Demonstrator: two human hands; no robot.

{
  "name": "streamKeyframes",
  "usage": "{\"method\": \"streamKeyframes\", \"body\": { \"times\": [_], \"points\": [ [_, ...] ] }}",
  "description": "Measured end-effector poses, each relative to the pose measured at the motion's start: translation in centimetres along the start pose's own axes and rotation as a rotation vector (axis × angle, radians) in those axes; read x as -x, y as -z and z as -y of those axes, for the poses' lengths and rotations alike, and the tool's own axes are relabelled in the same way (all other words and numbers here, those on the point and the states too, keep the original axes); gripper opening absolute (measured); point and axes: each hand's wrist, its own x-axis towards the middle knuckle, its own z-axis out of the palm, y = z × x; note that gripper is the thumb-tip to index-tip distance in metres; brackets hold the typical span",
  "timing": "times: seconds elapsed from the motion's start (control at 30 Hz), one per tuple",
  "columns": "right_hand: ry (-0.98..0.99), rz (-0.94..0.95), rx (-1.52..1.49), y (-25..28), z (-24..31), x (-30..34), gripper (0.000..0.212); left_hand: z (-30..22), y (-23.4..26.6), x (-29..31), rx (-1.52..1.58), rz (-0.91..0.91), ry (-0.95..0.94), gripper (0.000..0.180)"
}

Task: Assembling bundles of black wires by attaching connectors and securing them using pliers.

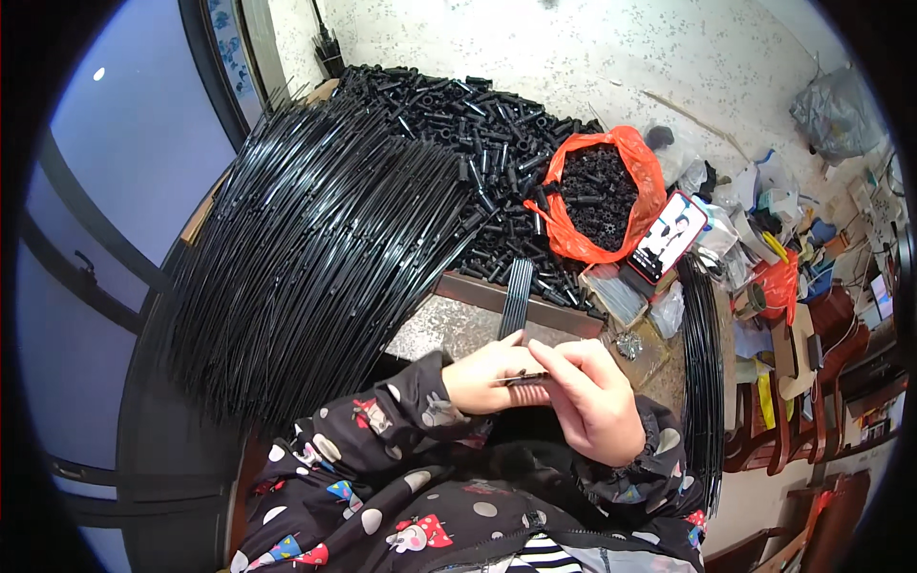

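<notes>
My left hand (479,379) and my right hand (600,403) meet close to my body, fingers closed. Between them shows a small, thin black part (523,379); its exact kind is too small to make out. Just beyond my fingertips, a flat row of slim black rods (517,294) lies over the table's raised brown edge. A large heap of long thin black rods (315,258) spreads to the left. Behind it is a pile of short black tubes (487,124).
A red plastic bag (652,164) holds small black toothed parts. Against it leans a phone (671,237) above a box of thin pieces (616,294). Small metal bits (629,345) lie nearer. Another bundle of black rods (703,372) hangs at the right edge, beside wooden chairs (798,435).
</notes>
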Motion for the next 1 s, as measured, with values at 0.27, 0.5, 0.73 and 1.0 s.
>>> {"method": "streamKeyframes", "body": {
  "times": [0.27, 0.5, 0.73, 1.0],
  "points": [
    [-0.173, -0.09, -0.069, 1.8, -0.1, 1.4, 0.02, -1.7, 1.2, -1.0, 0.065, 0.102, -0.083, 0.022],
    [-0.269, -0.089, -0.028, 3.0, 0.7, 2.3, 0.018, -2.7, 1.4, -1.2, 0.107, 0.105, -0.101, 0.025],
    [-0.219, -0.063, 0.004, 3.2, 0.8, 1.9, 0.017, -2.4, 1.3, -0.9, -0.009, 0.06, -0.167, 0.026],
    [-0.128, 0.098, -0.05, 3.1, 0.7, 0.4, 0.018, -2.6, 1.1, -0.5, 0.066, 0.033, -0.079, 0.022]
  ]
}}
